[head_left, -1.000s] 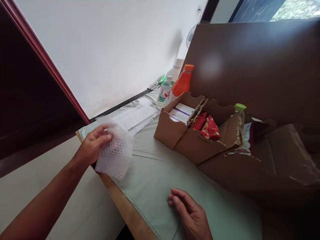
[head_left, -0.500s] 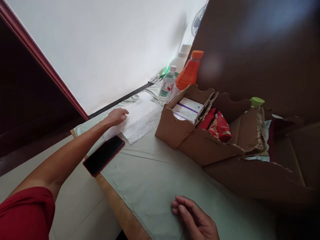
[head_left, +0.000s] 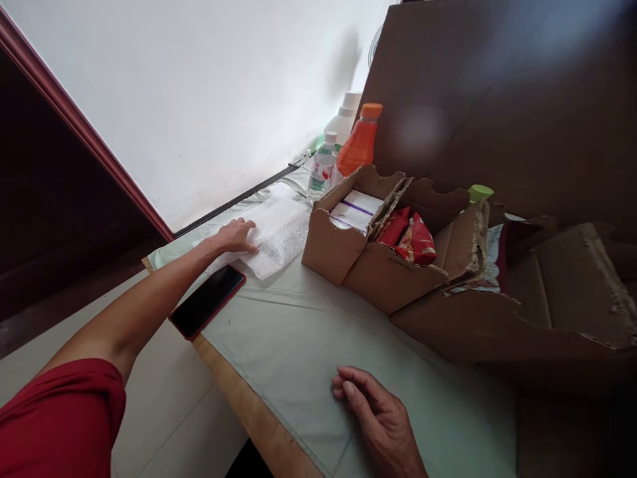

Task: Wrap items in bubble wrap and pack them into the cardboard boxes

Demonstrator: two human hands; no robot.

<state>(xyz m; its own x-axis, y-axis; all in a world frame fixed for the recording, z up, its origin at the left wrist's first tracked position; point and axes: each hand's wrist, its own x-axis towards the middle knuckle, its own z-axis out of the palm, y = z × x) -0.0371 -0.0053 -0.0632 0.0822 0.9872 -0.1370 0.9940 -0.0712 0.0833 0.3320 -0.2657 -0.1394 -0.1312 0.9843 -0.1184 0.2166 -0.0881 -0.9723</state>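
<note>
My left hand (head_left: 237,236) reaches over the left part of the table and rests on a sheet of clear bubble wrap (head_left: 281,232). Its thumb and forefinger are apart, and its other fingers are partly hidden. Just below that wrist lies a dark-screened phone (head_left: 208,302) with a red edge, at the table's border. Close to me, my right hand (head_left: 377,415) lies on the green tablecloth (head_left: 288,345) with its fingers curled together and nothing visible in them.
Cut cardboard boxes (head_left: 333,252) stand along the right side, holding white packs (head_left: 355,207) and red packets (head_left: 417,239). Behind them are a clear water bottle (head_left: 322,169), an orange bottle (head_left: 359,143) and a white jug (head_left: 343,116), near the wall.
My left hand has lowered onto the bubble wrap, and its thumb has spread from the forefinger. My right hand stays curled on the cloth. The view has shifted slightly right.
</note>
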